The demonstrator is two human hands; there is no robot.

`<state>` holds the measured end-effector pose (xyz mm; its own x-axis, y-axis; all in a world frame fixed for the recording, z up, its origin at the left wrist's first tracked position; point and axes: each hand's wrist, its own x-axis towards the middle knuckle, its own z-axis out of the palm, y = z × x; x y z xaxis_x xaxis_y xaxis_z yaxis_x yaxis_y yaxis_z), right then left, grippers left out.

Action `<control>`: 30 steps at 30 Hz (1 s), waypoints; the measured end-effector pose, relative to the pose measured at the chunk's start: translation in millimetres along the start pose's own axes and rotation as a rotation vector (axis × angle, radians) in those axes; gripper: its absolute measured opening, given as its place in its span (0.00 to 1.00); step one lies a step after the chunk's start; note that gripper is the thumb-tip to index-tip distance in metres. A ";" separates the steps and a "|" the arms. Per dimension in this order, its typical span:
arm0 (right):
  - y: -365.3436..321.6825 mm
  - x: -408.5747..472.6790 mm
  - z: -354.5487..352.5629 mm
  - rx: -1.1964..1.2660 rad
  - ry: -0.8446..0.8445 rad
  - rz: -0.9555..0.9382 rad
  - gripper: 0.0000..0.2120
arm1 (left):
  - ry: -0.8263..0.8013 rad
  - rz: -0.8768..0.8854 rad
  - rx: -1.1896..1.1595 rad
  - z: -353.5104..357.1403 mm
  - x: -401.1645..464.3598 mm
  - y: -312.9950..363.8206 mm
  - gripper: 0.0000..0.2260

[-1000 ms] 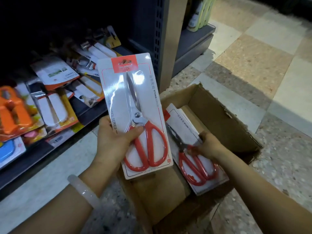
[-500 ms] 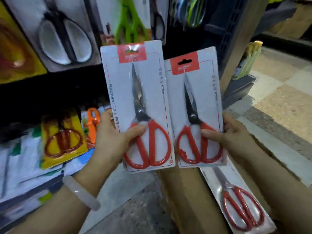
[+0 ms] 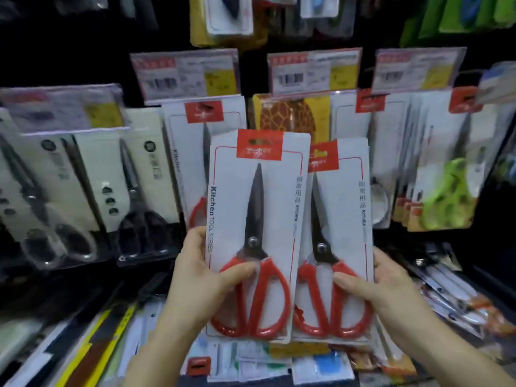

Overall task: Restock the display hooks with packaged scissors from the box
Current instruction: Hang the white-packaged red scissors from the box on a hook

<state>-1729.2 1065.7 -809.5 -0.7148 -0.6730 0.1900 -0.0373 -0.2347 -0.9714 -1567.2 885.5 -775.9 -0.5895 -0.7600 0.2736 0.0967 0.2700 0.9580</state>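
scissors in both hands: your left hand (image 3: 203, 277) pinches one red-handled pack (image 3: 255, 236), your right hand (image 3: 382, 286) another pack (image 3: 339, 241), edges overlapping before the hooked matching pack (image 3: 203, 152). with each held low by a thumb, a pack could tip or miss its hook, and the overlap may snag.
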 end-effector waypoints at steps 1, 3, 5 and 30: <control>0.5 4.9 15.0 0.007 -0.017 -0.002 0.36 | 0.027 -0.003 0.003 -15.3 2.1 -1.0 0.27; -0.7 12.7 43.6 0.025 -0.056 0.015 0.32 | 0.075 -0.014 -0.008 -41.0 4.1 -3.4 0.28; -2.3 20.5 67.7 0.032 -0.099 0.010 0.29 | 0.122 -0.024 -0.032 -61.5 5.2 -6.2 0.30; -22.2 83.4 138.7 0.025 -0.251 -0.056 0.24 | 0.160 -0.070 -0.204 -94.1 9.8 -21.0 0.29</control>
<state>-1691.1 917.5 -752.4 -0.5165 -0.8106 0.2760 -0.0522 -0.2919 -0.9550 -1499.5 816.8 -785.2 -0.4678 -0.8608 0.2004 0.2288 0.1011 0.9682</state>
